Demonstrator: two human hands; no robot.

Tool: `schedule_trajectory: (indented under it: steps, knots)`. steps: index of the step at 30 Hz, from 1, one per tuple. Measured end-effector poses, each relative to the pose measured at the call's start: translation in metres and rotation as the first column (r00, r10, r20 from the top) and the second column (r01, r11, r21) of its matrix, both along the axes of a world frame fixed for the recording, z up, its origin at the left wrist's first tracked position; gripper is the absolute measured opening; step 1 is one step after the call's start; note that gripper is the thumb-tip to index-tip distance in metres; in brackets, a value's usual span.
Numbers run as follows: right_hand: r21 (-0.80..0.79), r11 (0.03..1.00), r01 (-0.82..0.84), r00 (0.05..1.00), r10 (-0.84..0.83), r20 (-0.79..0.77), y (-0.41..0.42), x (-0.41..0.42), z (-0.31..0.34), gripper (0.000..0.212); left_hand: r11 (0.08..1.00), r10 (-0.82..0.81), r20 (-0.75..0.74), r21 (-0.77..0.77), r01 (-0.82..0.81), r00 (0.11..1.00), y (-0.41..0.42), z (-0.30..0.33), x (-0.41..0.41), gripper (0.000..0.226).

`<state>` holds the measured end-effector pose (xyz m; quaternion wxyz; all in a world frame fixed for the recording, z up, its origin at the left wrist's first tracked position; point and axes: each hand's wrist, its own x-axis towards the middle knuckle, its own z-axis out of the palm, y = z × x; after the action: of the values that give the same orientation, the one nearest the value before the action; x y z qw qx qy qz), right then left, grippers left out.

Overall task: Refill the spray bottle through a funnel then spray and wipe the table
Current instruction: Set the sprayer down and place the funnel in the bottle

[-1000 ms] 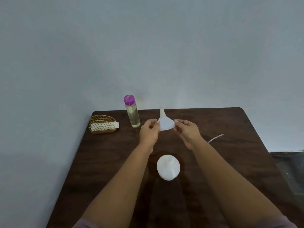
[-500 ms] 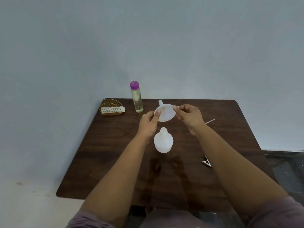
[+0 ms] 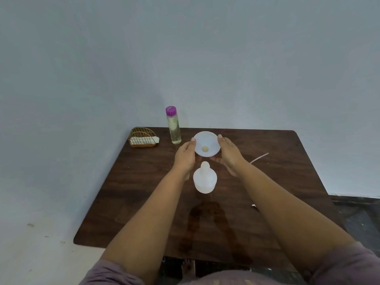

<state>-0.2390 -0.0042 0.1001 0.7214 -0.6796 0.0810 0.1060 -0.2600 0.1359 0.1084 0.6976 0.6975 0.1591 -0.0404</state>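
Head camera looks forward and down onto the table (image 3: 144, 202).

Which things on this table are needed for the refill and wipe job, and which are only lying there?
For the job:
- funnel, held in left hand and right hand
- white bottle
- purple-capped bottle
- cloth in wire holder
- thin white tube, probably the sprayer's

Lying about:
- nothing clearly

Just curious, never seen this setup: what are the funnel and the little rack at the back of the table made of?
Funnel: likely translucent white plastic, smooth matte; light glows through its thin wall. Rack: apparently gold-coloured metal wire, slightly shiny, with thin curved bars.
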Motion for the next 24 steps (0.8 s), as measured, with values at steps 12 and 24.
schedule_trajectory:
  steps: [12,24]
  knots:
    - [-0.099,0.995,0.027,0.98,-0.046,-0.193,0.005,0.015,-0.02,0.039,0.997,-0.08,-0.169,0.0,0.082,0.982,-0.001,-0.021,0.006,0.043]
    - [-0.246,0.969,0.02,0.983,-0.065,-0.174,0.012,0.02,-0.036,0.045,0.977,-0.02,-0.112,0.208,0.043,0.994,0.007,-0.044,0.011,0.04]
